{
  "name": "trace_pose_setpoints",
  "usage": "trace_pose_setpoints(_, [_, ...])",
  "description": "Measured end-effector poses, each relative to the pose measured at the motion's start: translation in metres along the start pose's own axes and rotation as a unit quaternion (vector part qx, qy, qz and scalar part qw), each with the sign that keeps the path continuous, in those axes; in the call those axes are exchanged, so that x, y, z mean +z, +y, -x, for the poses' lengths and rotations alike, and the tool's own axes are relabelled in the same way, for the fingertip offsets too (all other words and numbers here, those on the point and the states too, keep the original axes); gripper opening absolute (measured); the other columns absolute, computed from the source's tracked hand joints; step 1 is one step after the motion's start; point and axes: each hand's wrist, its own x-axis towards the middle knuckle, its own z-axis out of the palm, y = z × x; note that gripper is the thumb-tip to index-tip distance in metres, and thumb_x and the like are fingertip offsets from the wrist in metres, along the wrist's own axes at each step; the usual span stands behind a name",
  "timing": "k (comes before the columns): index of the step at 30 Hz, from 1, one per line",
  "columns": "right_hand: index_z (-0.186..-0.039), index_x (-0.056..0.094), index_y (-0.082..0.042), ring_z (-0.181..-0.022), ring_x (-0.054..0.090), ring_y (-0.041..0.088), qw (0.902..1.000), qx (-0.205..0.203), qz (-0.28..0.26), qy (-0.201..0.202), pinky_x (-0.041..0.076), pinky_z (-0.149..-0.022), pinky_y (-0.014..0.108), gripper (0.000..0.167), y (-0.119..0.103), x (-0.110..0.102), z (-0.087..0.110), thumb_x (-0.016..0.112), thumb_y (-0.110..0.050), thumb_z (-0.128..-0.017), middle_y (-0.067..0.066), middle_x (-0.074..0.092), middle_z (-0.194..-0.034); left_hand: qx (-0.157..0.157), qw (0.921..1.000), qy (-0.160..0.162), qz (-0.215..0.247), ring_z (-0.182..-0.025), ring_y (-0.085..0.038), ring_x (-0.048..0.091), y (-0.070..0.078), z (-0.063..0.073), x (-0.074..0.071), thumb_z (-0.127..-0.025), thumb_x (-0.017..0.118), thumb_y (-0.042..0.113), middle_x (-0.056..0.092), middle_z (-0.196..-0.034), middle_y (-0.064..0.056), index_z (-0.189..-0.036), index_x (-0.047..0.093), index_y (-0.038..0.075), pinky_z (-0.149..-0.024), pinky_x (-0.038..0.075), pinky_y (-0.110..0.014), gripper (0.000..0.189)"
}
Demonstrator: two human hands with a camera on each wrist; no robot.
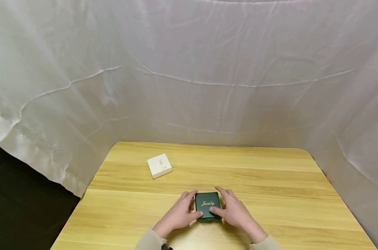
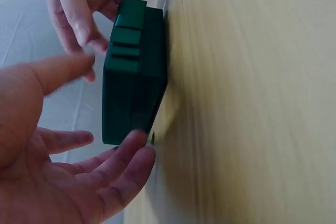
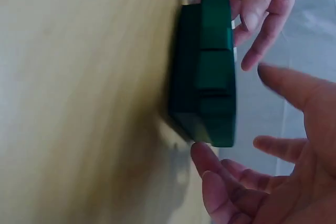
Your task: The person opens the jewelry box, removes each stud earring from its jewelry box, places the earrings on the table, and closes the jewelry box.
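Presently, one green box (image 1: 207, 197), lid down, gold lettering (image 1: 207, 204) on top, between the left hand (image 1: 183, 211) and the right hand (image 1: 234, 210). Resting on the bench (image 1: 270, 180) or barely above it; the wrist views do not settle which. Stepped tab (image 2: 127, 36) on the side nearest the person.

Left hand: loose, fingers along the box's left side, thumb over the near left corner of the lid. Right hand: likewise loose, fingers along the right side, thumb reaching over the lid. Neither clenched round the box; the wrist views show a gap between each thumb and the lid, with fingertips at or just beside the lower corners, contact uncertain.

One white box (image 1: 159, 166), pale flower print, beyond the left hand and off to its left, well apart from both hands.

Step in hand, by judgement: placing or steadying the green box, on the point of taking or giving up hold; which, cannot be told. Next move, by judgement: lifting calls for thumbs and fingers closing evenly from both sides; leaving it calls for both hands drawing apart without nudging it.
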Motion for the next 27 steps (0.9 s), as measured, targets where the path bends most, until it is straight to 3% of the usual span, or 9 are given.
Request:
trace_pose_setpoints(3, [-0.147,0.043,-0.011,-0.084,0.058,0.016,0.9993,-0.024,0.027,-0.014,0.05,-0.068,0.04,0.091,-0.004,-0.003,-0.001,0.084,-0.045,-0.074,0.015,0.047,-0.136,0.007,0.9998,-0.005,-0.02,-0.095,-0.017,0.054,0.001,0.002,-0.002,-0.08,0.081,0.037,0.049,-0.12,-0.009,-0.148,0.035,-0.001,-0.081,0.05,-0.031,0.091])
trace_pose_setpoints(6, [-0.149,0.041,-0.013,-0.099,0.06,0.029,0.9967,-0.05,0.052,-0.038,0.051,-0.075,0.051,0.103,-0.008,-0.004,-0.004,0.089,-0.047,-0.065,0.017,0.039,-0.144,0.009,0.9989,-0.012,-0.044,-0.111,-0.023,0.054,0.003,0.002,-0.002,-0.073,0.086,0.039,0.042,-0.137,-0.014,-0.15,0.031,-0.001,-0.095,0.048,-0.039,0.103])
trace_pose_setpoints(10, [-0.15,0.038,-0.014,-0.105,0.058,0.037,0.9927,-0.073,0.066,-0.069,0.051,-0.073,0.056,0.11,-0.013,-0.003,-0.009,0.093,-0.042,-0.059,0.018,0.036,-0.147,0.007,0.998,-0.022,-0.058,-0.125,-0.03,0.048,0.005,0.001,0.0,-0.069,0.089,0.036,0.033,-0.148,-0.018,-0.151,0.027,-0.001,-0.101,0.044,-0.043,0.11])
trace_pose_setpoints(15, [-0.149,0.039,-0.01,-0.101,0.058,0.032,0.9903,-0.084,0.071,-0.084,0.051,-0.07,0.052,0.11,-0.014,0.001,-0.014,0.095,-0.033,-0.057,0.013,0.041,-0.141,0.004,0.9975,-0.028,-0.065,-0.127,-0.031,0.047,0.004,-0.002,0.002,-0.066,0.091,0.035,0.032,-0.15,-0.017,-0.153,0.025,0.001,-0.102,0.044,-0.043,0.115])
trace_pose_setpoints(23, [-0.145,0.044,-0.004,-0.101,0.056,0.028,0.9918,-0.075,0.055,-0.088,0.051,-0.077,0.049,0.106,-0.009,0.006,-0.017,0.095,-0.027,-0.055,0.011,0.047,-0.13,-0.013,0.9986,-0.038,-0.036,-0.127,-0.031,0.047,-0.002,-0.006,0.003,-0.066,0.092,0.032,0.037,-0.147,-0.016,-0.154,0.025,0.002,-0.102,0.043,-0.046,0.114])
trace_pose_setpoints(27, [-0.144,0.044,0.0,-0.102,0.055,0.027,0.9925,-0.071,0.046,-0.088,0.05,-0.082,0.047,0.105,-0.008,0.007,-0.017,0.096,-0.021,-0.055,0.01,0.046,-0.129,-0.007,0.9987,-0.039,-0.034,-0.126,-0.03,0.048,-0.002,-0.007,0.002,-0.066,0.092,0.028,0.042,-0.143,-0.016,-0.152,0.027,0.001,-0.102,0.043,-0.046,0.111])
